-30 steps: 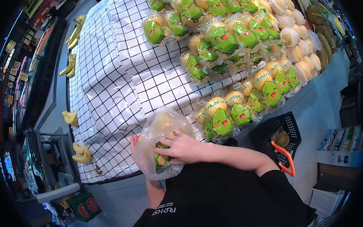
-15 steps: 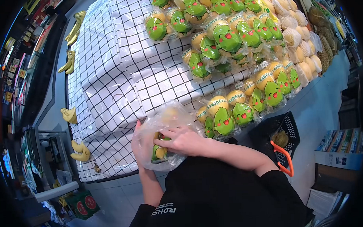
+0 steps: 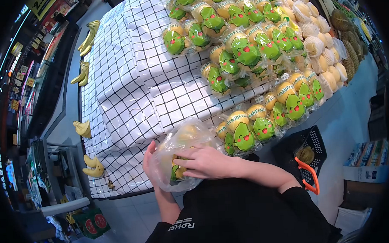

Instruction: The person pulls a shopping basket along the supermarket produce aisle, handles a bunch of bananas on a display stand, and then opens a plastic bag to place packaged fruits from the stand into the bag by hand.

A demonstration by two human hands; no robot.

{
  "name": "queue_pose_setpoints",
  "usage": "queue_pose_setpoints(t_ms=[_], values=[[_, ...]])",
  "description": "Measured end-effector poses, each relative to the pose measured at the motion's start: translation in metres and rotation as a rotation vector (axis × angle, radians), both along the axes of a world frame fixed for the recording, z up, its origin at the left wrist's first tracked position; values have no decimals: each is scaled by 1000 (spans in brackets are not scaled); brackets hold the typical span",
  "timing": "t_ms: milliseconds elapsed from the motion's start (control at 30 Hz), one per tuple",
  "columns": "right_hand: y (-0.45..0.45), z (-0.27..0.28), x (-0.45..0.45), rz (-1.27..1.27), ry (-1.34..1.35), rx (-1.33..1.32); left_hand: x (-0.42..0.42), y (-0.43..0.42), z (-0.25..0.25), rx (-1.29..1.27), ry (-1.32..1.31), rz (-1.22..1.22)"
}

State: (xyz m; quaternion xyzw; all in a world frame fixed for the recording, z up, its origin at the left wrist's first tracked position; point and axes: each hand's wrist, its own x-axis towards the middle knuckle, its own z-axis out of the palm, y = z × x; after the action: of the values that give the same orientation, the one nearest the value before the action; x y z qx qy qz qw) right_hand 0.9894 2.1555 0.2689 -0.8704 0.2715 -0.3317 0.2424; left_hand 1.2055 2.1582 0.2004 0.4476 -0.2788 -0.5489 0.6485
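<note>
A clear plastic bag (image 3: 194, 128) bulges in front of my body, with yellow fruit showing through its film. My left hand (image 3: 150, 166) holds the bag from the left side; some of its fingers are behind the film. My right hand (image 3: 206, 162) reaches into the bag's mouth, its fingers bent over a fruit pack (image 3: 177, 170) with green and yellow printing. The fingertips are partly hidden by the pack and the film. Just right of the bag, similar fruit packs (image 3: 244, 137) with smiling green cartoon prints lie in a row.
A black-and-white checked cloth (image 3: 129, 81) covers the stand. Bananas (image 3: 93, 166) lie along its left edge. Fruit in foam nets (image 3: 315, 45) is piled at the right. Below that, a black basket (image 3: 317, 143) with an orange handle (image 3: 308, 177) holds a spiky fruit.
The whole view has shifted, so the stand and fruit appear slightly lower and farther right. Both hands stay at the bag, and my right fingers have moved slightly over the pack.
</note>
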Motion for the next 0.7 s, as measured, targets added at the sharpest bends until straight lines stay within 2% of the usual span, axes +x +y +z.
queue_pose_setpoints(t_ms=[33, 67, 100, 133, 267, 333, 400, 433, 500, 633, 700], values=[[-1, 7, -2, 3, -3, -9, 3, -3, -1, -13, -56, 58], [-2, 15, -4, 29, -121, 82, 7, -7, -1, -22, -60, 59], [-4, 22, -5, 55, -238, 174, 9, -13, 4, -39, -196, 91], [-7, 28, -7, 55, -240, 168, 10, -19, 9, -55, -330, 122], [-50, 48, -13, -403, -629, 279, 7, -61, 36, -74, -337, 110], [-94, 45, -14, -556, -735, 403, -6, -92, 64, -172, -464, 20], [-141, 34, -13, -561, -1049, 755, -25, -128, 87, -250, -490, -98], [-157, 30, -15, -559, -1051, 753, -33, -148, 93, -261, -457, -184], [-183, 23, -17, -673, -1245, 991, -51, -187, 104, -257, -408, -310], [-208, 19, -15, -623, -1336, 1024, -84, -259, 104, -151, -383, -402], [-216, 19, -14, -464, -1406, 1074, -101, -279, 105, -148, -419, -380]])
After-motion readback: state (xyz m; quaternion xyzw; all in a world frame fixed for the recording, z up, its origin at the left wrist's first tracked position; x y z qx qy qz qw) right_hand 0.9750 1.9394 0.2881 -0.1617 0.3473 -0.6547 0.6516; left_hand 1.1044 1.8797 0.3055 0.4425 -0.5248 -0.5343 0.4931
